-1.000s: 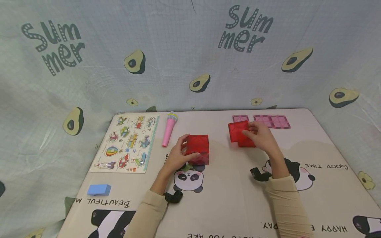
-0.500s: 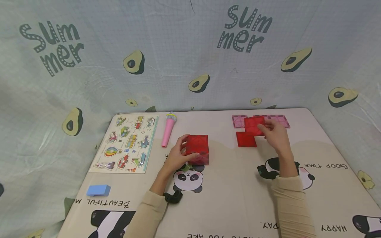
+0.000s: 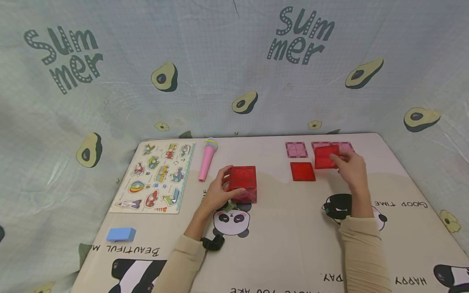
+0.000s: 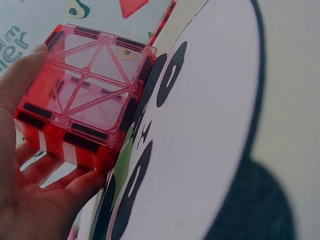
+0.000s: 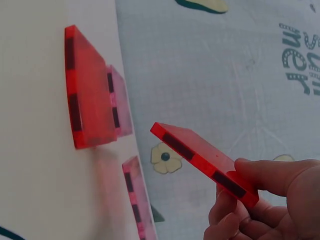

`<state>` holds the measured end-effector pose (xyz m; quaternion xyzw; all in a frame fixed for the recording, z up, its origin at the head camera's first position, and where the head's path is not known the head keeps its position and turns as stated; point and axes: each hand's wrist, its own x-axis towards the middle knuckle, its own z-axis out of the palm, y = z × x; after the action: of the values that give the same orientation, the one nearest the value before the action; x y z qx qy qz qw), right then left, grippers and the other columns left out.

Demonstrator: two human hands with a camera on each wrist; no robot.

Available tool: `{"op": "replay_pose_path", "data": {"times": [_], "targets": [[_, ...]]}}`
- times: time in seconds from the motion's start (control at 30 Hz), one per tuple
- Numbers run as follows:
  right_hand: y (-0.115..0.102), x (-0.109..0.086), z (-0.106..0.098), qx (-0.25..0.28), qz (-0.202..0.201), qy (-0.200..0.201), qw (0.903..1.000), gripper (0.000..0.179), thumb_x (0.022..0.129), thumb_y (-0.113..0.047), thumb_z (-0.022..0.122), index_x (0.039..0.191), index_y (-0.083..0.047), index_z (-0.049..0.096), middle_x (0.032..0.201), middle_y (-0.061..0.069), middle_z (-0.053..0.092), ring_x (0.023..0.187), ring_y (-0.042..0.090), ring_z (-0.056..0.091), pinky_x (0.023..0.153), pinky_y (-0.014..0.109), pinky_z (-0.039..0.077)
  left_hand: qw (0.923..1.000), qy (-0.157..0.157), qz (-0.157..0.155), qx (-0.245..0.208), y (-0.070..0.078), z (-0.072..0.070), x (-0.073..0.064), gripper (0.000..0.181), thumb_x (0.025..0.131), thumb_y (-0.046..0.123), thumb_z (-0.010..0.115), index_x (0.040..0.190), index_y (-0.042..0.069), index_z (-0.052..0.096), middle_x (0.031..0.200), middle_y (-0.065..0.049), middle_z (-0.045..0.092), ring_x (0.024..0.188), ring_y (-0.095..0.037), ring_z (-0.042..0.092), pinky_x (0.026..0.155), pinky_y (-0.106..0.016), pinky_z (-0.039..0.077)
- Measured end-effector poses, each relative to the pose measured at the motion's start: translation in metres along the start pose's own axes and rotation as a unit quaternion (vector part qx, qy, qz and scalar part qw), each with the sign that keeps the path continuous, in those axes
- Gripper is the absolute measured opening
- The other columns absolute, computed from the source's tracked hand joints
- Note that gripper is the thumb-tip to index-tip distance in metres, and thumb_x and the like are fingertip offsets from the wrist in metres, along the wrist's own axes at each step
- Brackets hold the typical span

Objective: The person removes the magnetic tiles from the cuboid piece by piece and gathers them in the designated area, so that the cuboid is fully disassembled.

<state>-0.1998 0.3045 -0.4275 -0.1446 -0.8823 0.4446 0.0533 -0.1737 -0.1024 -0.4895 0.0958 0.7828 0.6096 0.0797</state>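
My left hand (image 3: 216, 195) grips a red see-through box of magnetic tiles (image 3: 243, 177) that sits on the table above a printed panda face. In the left wrist view, the thumb lies at the box's upper edge and the fingers curl under its side; a lattice-patterned face (image 4: 90, 75) looks toward the camera. Farther right, my right hand (image 3: 354, 169) pinches a single red magnetic tile (image 3: 325, 157) between thumb and fingers. The right wrist view has that tile (image 5: 200, 157) raised and tilted. A second red tile (image 3: 303, 171) lies flat to its left.
Pink magnetic tiles lie along the back edge: one on its own (image 3: 296, 149) and others (image 3: 346, 145) partly behind the held tile. A pink toy microphone (image 3: 207, 160), a picture puzzle board (image 3: 146, 195) and a blue block (image 3: 121, 234) are on the left. Patterned cloth (image 3: 205, 61) hangs behind.
My right hand has carried its red tile rightward, uncovering the other red tile and the left pink tile. The left hand and the box have stayed in place.
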Motion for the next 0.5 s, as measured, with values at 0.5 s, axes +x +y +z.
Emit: {"op": "replay_pose_path", "data": {"times": [0.5], "targets": [[0.021, 0.007, -0.007, -0.013, 0.038, -0.002, 0.9992, 0.062, 0.102, -0.044, 0.049, 0.143, 0.003, 0.049, 0.117, 0.017, 0.06, 0.084, 0.015, 0.058, 0.062, 0.013, 0.048, 1.0, -0.002, 0.0, -0.008, -0.001, 0.0, 0.0, 0.085, 0.082, 0.025, 0.082, 0.152, 0.025, 0.034, 0.151, -0.008, 0.044, 0.139, -0.031, 0.049, 0.109, -0.045, 0.049]]}}
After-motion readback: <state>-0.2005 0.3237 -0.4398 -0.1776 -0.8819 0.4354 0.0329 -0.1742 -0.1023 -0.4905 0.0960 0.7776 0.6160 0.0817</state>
